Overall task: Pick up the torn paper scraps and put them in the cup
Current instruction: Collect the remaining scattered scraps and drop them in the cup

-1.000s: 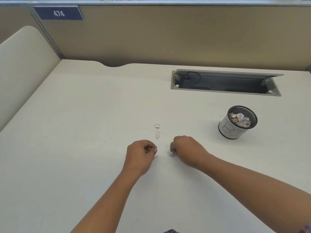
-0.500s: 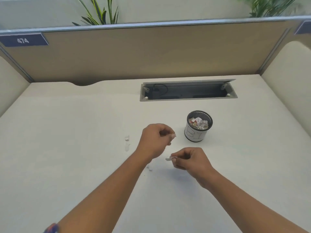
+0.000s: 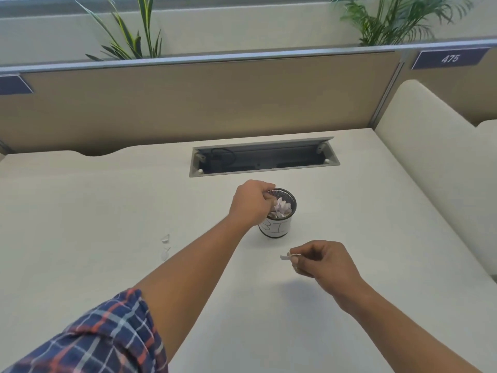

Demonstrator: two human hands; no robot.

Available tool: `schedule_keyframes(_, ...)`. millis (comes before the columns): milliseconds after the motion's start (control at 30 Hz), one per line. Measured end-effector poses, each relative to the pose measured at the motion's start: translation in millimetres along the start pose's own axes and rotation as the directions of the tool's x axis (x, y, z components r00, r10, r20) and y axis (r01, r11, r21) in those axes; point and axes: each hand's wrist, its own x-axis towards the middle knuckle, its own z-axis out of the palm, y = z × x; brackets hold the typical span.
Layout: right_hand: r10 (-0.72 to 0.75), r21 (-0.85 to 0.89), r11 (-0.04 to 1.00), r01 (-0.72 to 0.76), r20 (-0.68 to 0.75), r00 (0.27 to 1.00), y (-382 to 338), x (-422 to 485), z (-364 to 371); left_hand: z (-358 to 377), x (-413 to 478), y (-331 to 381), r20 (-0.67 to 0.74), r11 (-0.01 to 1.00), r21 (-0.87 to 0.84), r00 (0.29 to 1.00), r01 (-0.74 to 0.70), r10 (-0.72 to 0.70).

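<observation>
A black mesh cup [image 3: 279, 230] with a white label stands mid-desk, filled with crumpled paper [image 3: 283, 209]. My left hand [image 3: 251, 203] hangs over the cup's left rim, fingertips bunched and pointing down into the mouth; the scrap they pinch is hidden between them. My right hand [image 3: 322, 261] hovers in front and to the right of the cup and pinches a small white scrap [image 3: 284, 257] between thumb and finger. Two or three torn scraps [image 3: 164, 246] lie on the desk to the left of my left forearm.
The white desk [image 3: 107, 211] ends at a tan divider [image 3: 215, 103] behind. An open cable tray [image 3: 263, 160] is sunk into the desk just behind the cup. A cream side panel [image 3: 430, 162] walls the right edge.
My left hand has travelled with its scrap from the desk to above the cup's mouth. My right hand has lifted its scrap and moved toward the cup. The view has swung to the right.
</observation>
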Motion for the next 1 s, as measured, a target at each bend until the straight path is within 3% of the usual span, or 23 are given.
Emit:
schedule_keyframes(133,-0.056,-0.027,0.998,0.056,-0.014,0.998,-10.5,15.9,-8.1,-4.9,-8.1,-2.5,-0.052,0.995,-0.098,0.999,-0.017,0.012)
schedule_keyframes(300,-0.213,-0.214,0.954,0.209,0.003,0.977,-42.3,54.9,-7.3,-20.1,-39.1,-23.2,-0.216,0.992,-0.113,0.976,-0.050,0.025)
schedule_keyframes(400,-0.322,-0.492,0.819,0.296,0.034,0.946,-68.4,79.9,0.8,-29.5,-68.6,-47.4,-0.299,0.989,-0.149,0.953,-0.004,-0.042)
schedule_keyframes(500,-0.284,-0.704,0.646,0.294,0.136,0.949,-86.2,100.0,11.4,-34.8,-98.1,-74.3,-0.317,0.965,-0.243,0.932,0.102,-0.178)
schedule_keyframes(633,-0.189,-0.812,0.503,0.297,0.232,0.954,-98.4,111.1,17.7,-40.9,-131.1,-106.8,-0.340,0.928,-0.314,0.889,0.201,-0.308)
schedule_keyframes(733,-0.217,-0.845,0.436,0.309,0.235,0.947,-100.8,113.1,19.7,-42.4,-147.7,-125.8,-0.364,0.915,-0.323,0.861,0.242,-0.356)
schedule_keyframes(833,-0.356,-0.843,0.430,0.322,0.169,0.919,-100.0,112.2,21.1,-42.8,-157.7,-137.2,-0.370,0.897,-0.350,0.840,0.269,-0.396)
schedule_keyframes(1000,-0.473,-0.712,0.573,0.405,0.116,0.874,-95.9,90.3,33.7,-46.9,-168.2,-146.8,-0.381,0.893,-0.357,0.830,0.274,-0.407)
